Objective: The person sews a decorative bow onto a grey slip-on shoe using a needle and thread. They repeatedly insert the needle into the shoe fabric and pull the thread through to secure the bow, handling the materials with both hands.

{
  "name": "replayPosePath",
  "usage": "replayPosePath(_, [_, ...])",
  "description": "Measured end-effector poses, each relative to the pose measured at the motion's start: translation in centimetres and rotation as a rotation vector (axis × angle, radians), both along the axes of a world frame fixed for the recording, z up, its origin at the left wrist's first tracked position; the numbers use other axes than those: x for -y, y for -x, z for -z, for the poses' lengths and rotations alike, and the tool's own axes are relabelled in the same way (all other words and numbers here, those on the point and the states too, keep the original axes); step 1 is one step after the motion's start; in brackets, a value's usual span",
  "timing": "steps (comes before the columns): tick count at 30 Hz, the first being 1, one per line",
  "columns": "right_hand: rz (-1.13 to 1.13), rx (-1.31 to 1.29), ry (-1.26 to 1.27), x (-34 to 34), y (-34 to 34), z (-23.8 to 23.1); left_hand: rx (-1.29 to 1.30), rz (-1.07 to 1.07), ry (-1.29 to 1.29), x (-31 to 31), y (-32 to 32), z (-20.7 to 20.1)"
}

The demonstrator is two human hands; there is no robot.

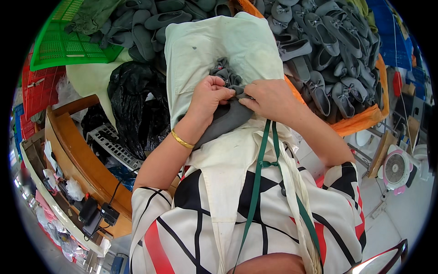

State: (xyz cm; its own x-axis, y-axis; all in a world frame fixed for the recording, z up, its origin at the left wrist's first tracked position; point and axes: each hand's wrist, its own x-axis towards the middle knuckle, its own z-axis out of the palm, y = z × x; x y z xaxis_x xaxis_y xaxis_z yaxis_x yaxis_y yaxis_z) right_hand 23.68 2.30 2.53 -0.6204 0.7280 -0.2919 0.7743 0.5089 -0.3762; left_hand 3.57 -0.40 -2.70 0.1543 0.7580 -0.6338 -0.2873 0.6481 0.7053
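Observation:
A dark grey flat shoe (222, 122) lies across my lap, on a pale cloth apron (194, 55). My left hand (208, 95), with a gold bangle at the wrist, pinches thumb and forefinger together at the toe end of the shoe; whatever is between those fingertips is too small to make out. From the other side my right hand (270, 98) grips the shoe's toe edge, its fingers curled and partly hidden. Just beyond the fingertips, a small heap of grey fabric bows (223, 69) rests in the fold of the apron.
Grey shoes with bows fill an orange-lined container (381, 107) at the right. More grey shoes (143, 34) are piled ahead, beside a green basket (75, 45). A black plastic bag (137, 100) and a curved wooden desk (84, 150) stand left; a small fan (396, 168) is right.

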Motion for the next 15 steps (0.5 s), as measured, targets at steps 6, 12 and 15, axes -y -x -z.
replayPosePath(6, [-0.016, -0.004, 0.002, -0.10, -0.04, 0.18, 0.021, -0.001, -0.007, 0.02, 0.01, 0.18])
replayPosePath(12, [-0.013, -0.031, 0.002, -0.16, -0.18, 0.61, 0.010, -0.013, 0.007, -0.06, -0.34, -0.55])
replayPosePath(15, [-0.002, -0.048, 0.031, -0.22, -0.30, 0.83, 0.004, -0.010, 0.019, -0.13, -0.41, -0.63])
